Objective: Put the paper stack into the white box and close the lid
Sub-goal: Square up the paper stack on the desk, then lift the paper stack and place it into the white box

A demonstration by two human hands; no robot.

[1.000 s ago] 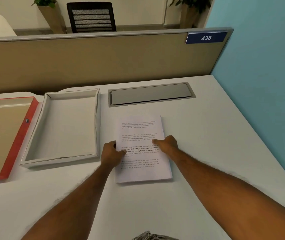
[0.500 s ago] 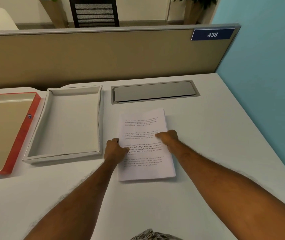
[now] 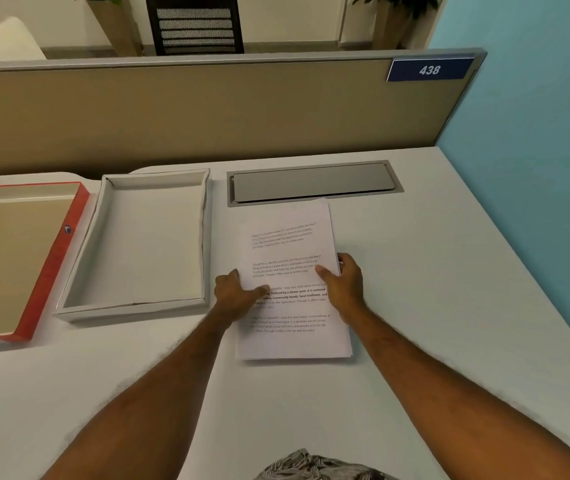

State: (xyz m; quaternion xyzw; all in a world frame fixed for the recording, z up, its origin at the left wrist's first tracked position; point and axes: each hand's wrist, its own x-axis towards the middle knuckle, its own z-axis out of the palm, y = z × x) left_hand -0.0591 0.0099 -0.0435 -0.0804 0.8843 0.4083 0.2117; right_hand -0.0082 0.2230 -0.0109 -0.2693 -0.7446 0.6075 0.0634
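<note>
A stack of printed paper [image 3: 290, 244] lies on the white desk [image 3: 415, 289], just right of the open white box [image 3: 203, 237], which holds nothing. My left hand [image 3: 236, 294] grips the stack's left edge, thumb on top. My right hand [image 3: 344, 280] grips the right edge, thumb on the page and fingers curled around the side. The stack's far end looks slightly raised. The red lid [image 3: 51, 265] lies upside down to the left of the box, its tan inside facing up.
A grey cable hatch [image 3: 314, 183] is set into the desk just behind the paper. A beige partition [image 3: 207, 116] bounds the desk at the back and a blue wall [image 3: 536, 168] on the right.
My right hand slid from the top of the page to the stack's right edge and wrapped around it. My left hand shifted slightly onto the left edge. The stack has turned a little.
</note>
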